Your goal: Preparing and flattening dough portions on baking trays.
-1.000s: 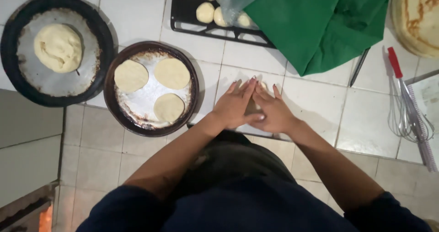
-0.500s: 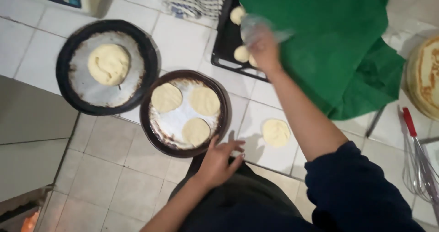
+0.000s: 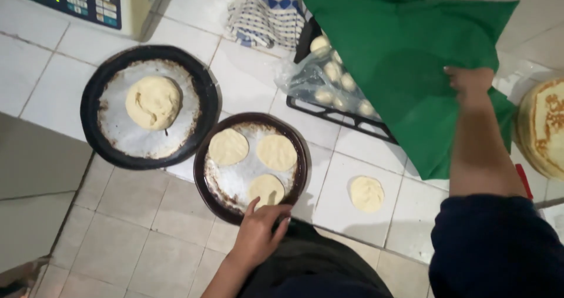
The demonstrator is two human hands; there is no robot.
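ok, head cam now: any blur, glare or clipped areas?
Head view: soft overall; right hand on the green cloth slightly smeared; white tiles near blown out; pale glare on the near tray floor; left hand at its rim shaded.

The left hand rests on the near rim of a round dark pan holding three flattened dough discs, fingers touching the nearest one. The right hand grips a green cloth spread over a black tray of dough balls under clear plastic. A single dough disc lies on the white tiled counter, and a larger pan to the left holds one dough round.
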